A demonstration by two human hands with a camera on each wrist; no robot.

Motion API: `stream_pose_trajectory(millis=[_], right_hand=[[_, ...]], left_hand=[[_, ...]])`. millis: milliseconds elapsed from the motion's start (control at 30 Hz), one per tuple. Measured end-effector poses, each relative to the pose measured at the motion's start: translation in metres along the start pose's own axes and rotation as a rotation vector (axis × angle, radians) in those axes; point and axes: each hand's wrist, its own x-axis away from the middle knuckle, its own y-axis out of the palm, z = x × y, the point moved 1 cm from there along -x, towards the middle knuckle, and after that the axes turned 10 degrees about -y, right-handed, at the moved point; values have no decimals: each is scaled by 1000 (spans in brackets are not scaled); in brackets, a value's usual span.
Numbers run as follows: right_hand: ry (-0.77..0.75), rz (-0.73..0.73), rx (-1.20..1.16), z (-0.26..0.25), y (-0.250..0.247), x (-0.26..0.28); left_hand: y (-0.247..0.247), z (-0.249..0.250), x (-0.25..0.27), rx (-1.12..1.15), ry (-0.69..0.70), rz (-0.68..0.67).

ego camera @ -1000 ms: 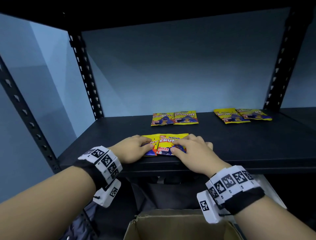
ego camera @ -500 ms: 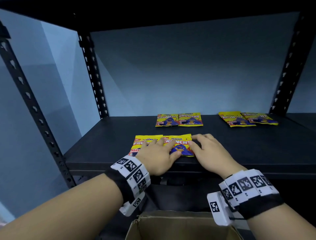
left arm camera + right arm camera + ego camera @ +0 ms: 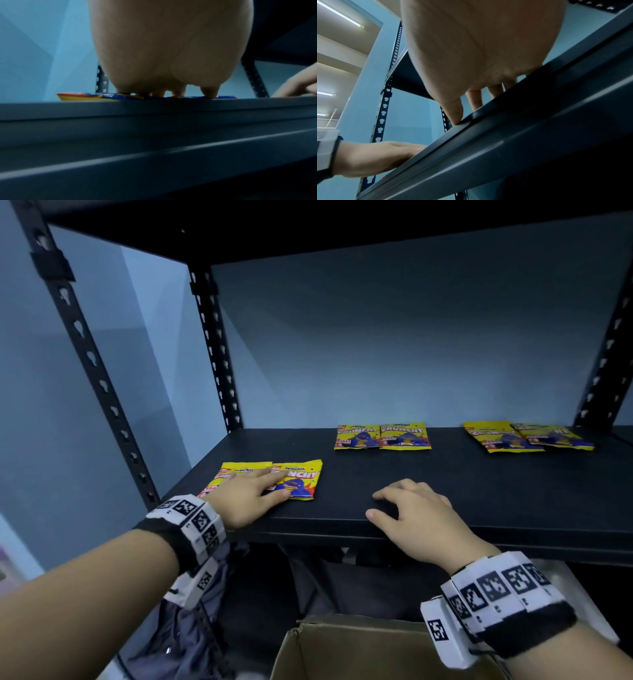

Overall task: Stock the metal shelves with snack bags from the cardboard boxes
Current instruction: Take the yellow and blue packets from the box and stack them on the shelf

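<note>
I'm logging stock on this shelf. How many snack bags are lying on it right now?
6, in three side-by-side pairs: front-left pair under the left hand, middle pair farther back, right pair near the rear post. Any bags stacked underneath would be hidden.

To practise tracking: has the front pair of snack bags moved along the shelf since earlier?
Yes. The front pair slid left, now left of the back middle pair.

Black wristbands (image 3: 534, 628) carry white blocks printed with square codes.
</note>
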Motion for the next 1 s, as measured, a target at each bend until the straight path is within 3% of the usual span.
stream_pose_trajectory(millis=[267, 400, 500, 1000], right_hand=[[0, -78, 101, -18, 2, 5], [-3, -136, 146, -23, 1, 7], [-2, -162, 162, -25, 2, 8], [-16, -105, 143, -22, 4, 10]], left_hand=[[-11, -18, 6, -42, -64, 68], [-9, -8, 23, -218, -109, -76], [-6, 0, 27, -214, -146, -168], [-39, 11, -99, -166, -209, -186]])
